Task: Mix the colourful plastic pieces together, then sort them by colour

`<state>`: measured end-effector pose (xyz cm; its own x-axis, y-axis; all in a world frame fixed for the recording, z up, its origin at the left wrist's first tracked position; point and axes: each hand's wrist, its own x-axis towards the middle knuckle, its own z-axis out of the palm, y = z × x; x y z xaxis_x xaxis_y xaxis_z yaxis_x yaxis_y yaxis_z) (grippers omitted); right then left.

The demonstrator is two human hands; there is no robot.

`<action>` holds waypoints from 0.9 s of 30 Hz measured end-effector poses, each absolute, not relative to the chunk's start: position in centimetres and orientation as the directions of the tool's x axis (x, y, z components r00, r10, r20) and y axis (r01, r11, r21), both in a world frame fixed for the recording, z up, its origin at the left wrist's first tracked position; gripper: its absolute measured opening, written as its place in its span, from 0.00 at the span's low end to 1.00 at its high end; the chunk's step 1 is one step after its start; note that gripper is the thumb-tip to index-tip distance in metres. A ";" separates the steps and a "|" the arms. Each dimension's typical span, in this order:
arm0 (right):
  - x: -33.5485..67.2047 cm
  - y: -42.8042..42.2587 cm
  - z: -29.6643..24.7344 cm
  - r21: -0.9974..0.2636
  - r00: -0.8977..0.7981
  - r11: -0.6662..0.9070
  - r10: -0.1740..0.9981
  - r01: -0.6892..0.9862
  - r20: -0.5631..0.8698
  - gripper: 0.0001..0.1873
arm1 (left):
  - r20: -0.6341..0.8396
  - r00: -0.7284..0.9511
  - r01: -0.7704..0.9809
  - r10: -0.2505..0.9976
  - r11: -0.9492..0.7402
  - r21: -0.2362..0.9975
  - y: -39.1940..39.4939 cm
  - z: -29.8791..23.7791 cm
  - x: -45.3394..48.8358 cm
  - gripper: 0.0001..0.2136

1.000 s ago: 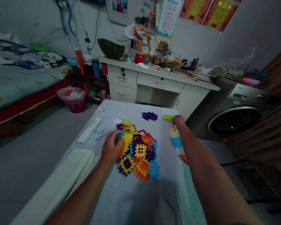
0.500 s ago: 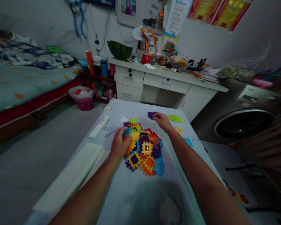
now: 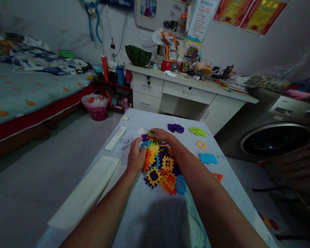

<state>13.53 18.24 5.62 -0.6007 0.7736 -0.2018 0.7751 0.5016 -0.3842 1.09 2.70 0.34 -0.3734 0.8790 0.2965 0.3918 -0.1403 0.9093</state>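
Note:
A mixed pile of plastic interlocking building pieces, in yellow, orange, blue, purple and green, lies on the cloth-covered table. My left hand rests against the pile's left side, its thumb and forefinger apart. Over the far end of the pile, my right hand has its fingers closed at a lime-green piece; the hand partly hides that piece. My right forearm covers the pile's right edge. Sorted by colour beyond and to the right are purple pieces, lime-green pieces, a yellow frame piece, blue pieces and an orange piece.
A long white box and a smaller white strip lie along the table's left side. A white desk stands behind, with a washing machine to its right. A pink bin and a bed are at left.
My right hand has moved left from the purple group to the far end of the mixed pile. My left hand stays at the pile's left side. The camera view has shifted slightly.

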 end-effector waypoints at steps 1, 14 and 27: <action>13.5 18.1 5.7 -0.378 -0.611 0.515 0.766 0.770 -0.201 0.21 | 0.293 -0.375 0.390 0.880 -0.137 0.910 2.7 0.5 1.1 0.20; 15.7 15.8 7.4 -0.690 -0.754 0.452 0.622 0.566 -0.211 0.11 | 0.293 -0.315 0.374 0.903 -0.166 0.912 2.5 0.7 1.2 0.21; 24.1 15.7 7.9 -0.934 -0.360 0.159 0.932 0.319 0.036 0.10 | 0.277 -0.202 0.518 0.939 -0.138 0.844 2.4 0.6 1.1 0.19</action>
<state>24.06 15.69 7.91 -0.3598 0.9323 0.0363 0.3186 0.1594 -0.9344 1.11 2.42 0.62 -0.2015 0.9394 0.2775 0.5181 -0.1382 0.8441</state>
